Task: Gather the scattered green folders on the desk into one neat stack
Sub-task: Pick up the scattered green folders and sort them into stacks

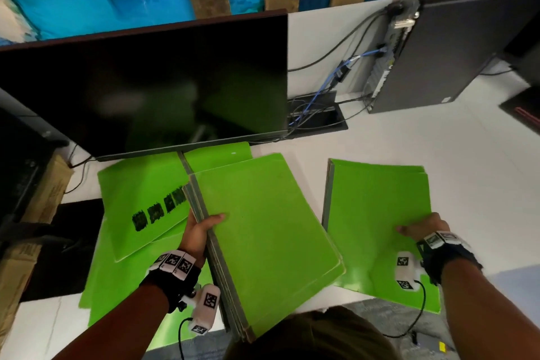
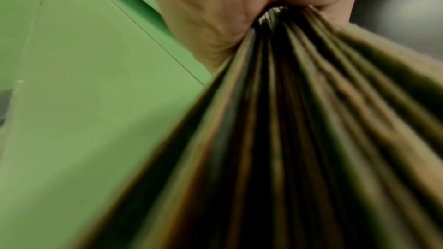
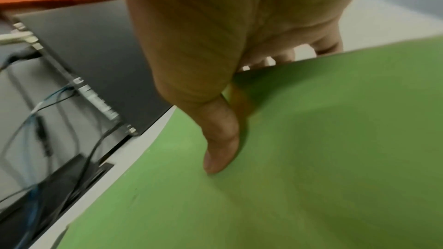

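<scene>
My left hand (image 1: 201,229) grips a thick bundle of green folders (image 1: 268,231) by its spine edge, thumb on top, fingers underneath; the bundle is tilted above the desk. The left wrist view shows the layered brown folder edges (image 2: 299,139) running into my palm (image 2: 215,7). My right hand (image 1: 420,226) pinches the right edge of another green folder pile (image 1: 377,213) lying on the desk, thumb (image 3: 220,139) pressed on its cover (image 3: 311,158), fingers curled under the edge. More green folders (image 1: 137,199), one with black scribbled marks, lie at the left, partly under the monitor.
A black monitor (image 1: 146,88) stands just behind the folders. A dark computer tower (image 1: 438,47) with cables and a cable hatch (image 1: 318,114) sit at the back right of the white desk (image 1: 438,140). Cardboard boxes (image 1: 43,193) stand at the left.
</scene>
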`<state>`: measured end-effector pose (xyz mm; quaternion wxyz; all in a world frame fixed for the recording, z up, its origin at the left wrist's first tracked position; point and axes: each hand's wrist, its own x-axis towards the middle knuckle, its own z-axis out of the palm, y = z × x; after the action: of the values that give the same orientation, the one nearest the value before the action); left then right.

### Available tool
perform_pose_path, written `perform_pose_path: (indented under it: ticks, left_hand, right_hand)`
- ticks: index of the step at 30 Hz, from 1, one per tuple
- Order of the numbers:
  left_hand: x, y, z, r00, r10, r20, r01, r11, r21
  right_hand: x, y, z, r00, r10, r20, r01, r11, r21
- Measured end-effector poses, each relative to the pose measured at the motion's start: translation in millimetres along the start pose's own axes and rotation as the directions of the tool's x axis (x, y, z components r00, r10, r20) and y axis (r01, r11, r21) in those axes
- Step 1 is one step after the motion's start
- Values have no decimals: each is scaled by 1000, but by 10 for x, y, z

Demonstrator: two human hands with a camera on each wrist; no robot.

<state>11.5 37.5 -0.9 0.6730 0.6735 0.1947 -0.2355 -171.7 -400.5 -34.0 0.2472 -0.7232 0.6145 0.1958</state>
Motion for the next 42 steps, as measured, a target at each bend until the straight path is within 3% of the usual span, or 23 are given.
perform_pose_path:
  ticks: [5,9,12,15,19,24,27,30,33,36,42]
  left_hand:
    - [3,35,38,999,10,41,-12,999,33]
    - [44,51,138,998,0,62,-3,999,50]
    - [73,75,254,996,26,84,-33,995,90]
    - [103,134,351,994,29,103,-41,993,115]
    - [79,182,491,989,39,146,-64,984,169]
    - [-62,104,716,984,40,175,-68,985,159]
    - [-128,26,805,982,50,183,-72,991,115]
    - [-195,-17,892,976,90,200,-111,989,95]
    - [-313,-5,1025,961,130,245,-158,983,94]
    - [-447,30,1134,946,158,282,-195,975,107]
    - [-575,-32,1118,930,172,325,-242,952,189]
  right_hand:
    - [-53,940,22,986,163,-32,-163,987,14]
    - [-293,1216,109,985,174,-8,-159,917,367]
    - [-349,1249,192,989,128,-74,-70,847,526]
    - [-412,1245,121,975,32,-219,92,841,534]
    - [-413,1176,-110,941,-80,-328,274,747,605]
    - [-435,1014,-837,823,-247,-511,541,614,574]
    - [-492,1060,-1324,804,-201,-560,584,448,677]
    - [-540,997,-1406,806,-222,-549,592,275,758]
    - [-535,697,-935,805,-343,-484,585,320,745]
    - [-518,394,-288,826,-472,-309,516,410,753]
    - [-575,79,358,814,-574,-86,433,501,749]
